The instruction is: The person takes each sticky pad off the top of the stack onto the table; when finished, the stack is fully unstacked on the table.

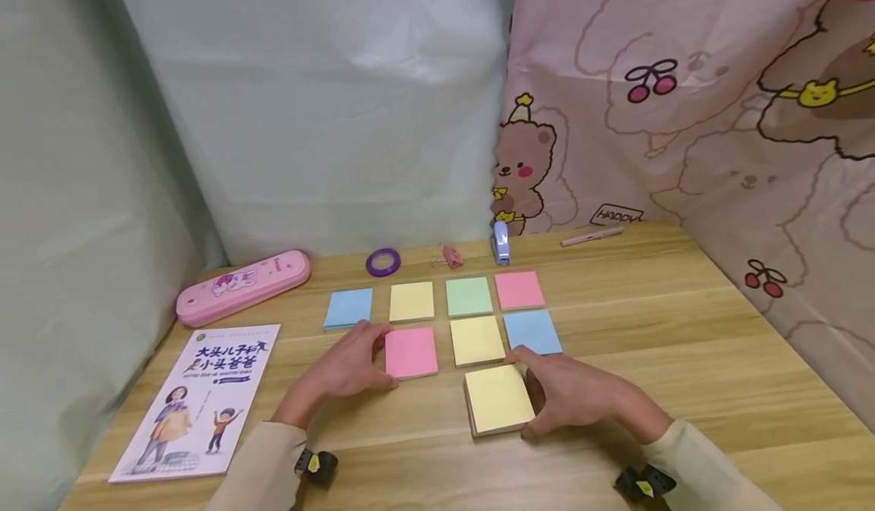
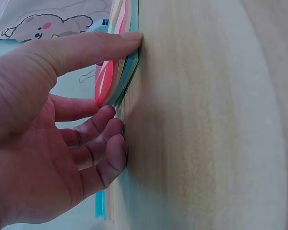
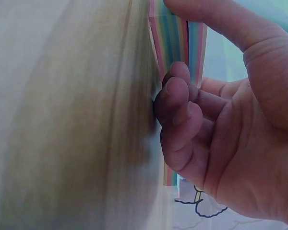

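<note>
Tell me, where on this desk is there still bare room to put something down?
The widest bare wood lies right of the sticky-note pads, out to the bear curtain. A bare strip runs along the table near edge. It is crowded around the pads, where the left hand and right hand rest, and along the back row: pencil case, tape, stapler.

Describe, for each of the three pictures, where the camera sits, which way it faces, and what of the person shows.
Head: worn high, facing down at the table; both hands and sleeves show.
Left wrist: beside the left hand, facing its fingers at the pink pad.
Right wrist: beside the right hand, facing the yellow-topped pad.
Shared: head and left-wrist views both show the left hand at the pink pad.
</note>
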`<action>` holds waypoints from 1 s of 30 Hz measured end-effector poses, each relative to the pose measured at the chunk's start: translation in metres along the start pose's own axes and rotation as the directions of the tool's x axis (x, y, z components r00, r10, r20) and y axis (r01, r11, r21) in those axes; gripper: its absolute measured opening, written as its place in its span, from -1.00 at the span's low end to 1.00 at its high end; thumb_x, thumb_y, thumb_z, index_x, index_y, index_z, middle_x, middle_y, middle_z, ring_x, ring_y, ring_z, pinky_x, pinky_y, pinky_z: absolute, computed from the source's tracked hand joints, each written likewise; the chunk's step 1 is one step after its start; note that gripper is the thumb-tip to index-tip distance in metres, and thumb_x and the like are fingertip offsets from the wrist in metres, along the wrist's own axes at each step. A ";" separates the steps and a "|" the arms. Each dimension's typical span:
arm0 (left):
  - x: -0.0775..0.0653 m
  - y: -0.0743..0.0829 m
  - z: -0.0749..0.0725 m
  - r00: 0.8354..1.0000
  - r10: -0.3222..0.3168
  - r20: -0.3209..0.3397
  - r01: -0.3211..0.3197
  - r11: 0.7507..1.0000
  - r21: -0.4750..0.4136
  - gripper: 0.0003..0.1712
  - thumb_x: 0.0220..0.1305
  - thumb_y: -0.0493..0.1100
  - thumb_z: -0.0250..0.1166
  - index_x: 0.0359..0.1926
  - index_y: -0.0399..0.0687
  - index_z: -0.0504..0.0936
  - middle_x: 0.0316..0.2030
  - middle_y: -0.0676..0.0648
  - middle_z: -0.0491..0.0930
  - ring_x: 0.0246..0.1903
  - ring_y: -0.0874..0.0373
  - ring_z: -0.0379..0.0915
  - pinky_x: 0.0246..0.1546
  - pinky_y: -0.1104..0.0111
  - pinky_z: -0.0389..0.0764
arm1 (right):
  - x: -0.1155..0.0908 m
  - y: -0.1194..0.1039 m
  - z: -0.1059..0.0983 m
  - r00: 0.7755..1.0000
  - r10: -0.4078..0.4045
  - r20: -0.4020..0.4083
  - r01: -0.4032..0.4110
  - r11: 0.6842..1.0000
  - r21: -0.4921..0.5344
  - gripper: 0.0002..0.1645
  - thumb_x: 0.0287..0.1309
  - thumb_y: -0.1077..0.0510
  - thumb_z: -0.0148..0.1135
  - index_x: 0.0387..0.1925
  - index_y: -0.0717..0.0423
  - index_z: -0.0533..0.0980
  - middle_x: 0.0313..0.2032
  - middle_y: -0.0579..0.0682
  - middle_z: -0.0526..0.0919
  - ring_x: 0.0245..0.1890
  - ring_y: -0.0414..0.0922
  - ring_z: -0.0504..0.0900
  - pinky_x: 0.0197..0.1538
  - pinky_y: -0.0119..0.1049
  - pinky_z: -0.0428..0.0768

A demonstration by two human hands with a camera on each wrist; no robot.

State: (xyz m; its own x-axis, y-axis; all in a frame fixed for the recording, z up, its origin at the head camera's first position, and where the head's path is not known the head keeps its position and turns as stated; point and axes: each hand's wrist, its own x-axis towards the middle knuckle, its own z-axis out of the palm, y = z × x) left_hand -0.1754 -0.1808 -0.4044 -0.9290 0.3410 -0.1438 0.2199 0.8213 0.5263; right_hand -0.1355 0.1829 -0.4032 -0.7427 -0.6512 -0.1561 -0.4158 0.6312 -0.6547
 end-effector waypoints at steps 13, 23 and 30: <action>0.008 -0.003 -0.002 0.999 0.007 0.042 -0.007 1.000 0.002 0.01 -0.10 -0.08 0.68 0.39 -0.30 0.48 0.03 -0.15 0.51 -0.01 0.01 0.43 0.17 0.03 0.54 | 0.001 0.001 0.002 1.000 -0.001 0.018 0.001 1.000 0.019 0.00 -0.09 0.00 0.70 0.32 0.01 0.30 -0.40 -0.30 0.62 -0.37 -0.36 0.55 -0.22 -0.40 0.56; -0.016 0.023 -0.006 1.000 -0.015 -0.017 0.015 1.000 -0.016 0.16 -0.05 -0.10 0.71 0.55 -0.16 0.32 0.07 -0.17 0.50 -0.09 0.05 0.46 0.02 0.06 0.62 | 0.002 -0.002 0.001 1.000 -0.001 0.014 0.001 1.000 0.008 0.00 -0.10 0.02 0.68 0.32 0.01 0.30 -0.42 -0.30 0.61 -0.39 -0.37 0.54 -0.24 -0.40 0.55; -0.038 0.084 0.016 0.996 0.094 -0.005 -0.094 0.995 0.025 0.15 -0.06 0.13 0.72 0.51 -0.10 0.41 0.02 -0.04 0.48 -0.18 0.15 0.45 -0.20 0.22 0.59 | 0.001 -0.002 -0.001 1.000 0.010 0.013 -0.010 1.000 0.010 0.00 -0.11 0.02 0.69 0.32 0.01 0.31 -0.41 -0.27 0.61 -0.39 -0.35 0.54 -0.25 -0.39 0.55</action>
State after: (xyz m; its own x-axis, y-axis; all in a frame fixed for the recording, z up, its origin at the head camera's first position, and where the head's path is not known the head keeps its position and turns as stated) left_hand -0.1163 -0.1173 -0.3683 -0.9057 0.4144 -0.0899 0.3135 0.7971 0.5161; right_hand -0.1366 0.1814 -0.4012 -0.7401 -0.6502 -0.1721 -0.4033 0.6338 -0.6601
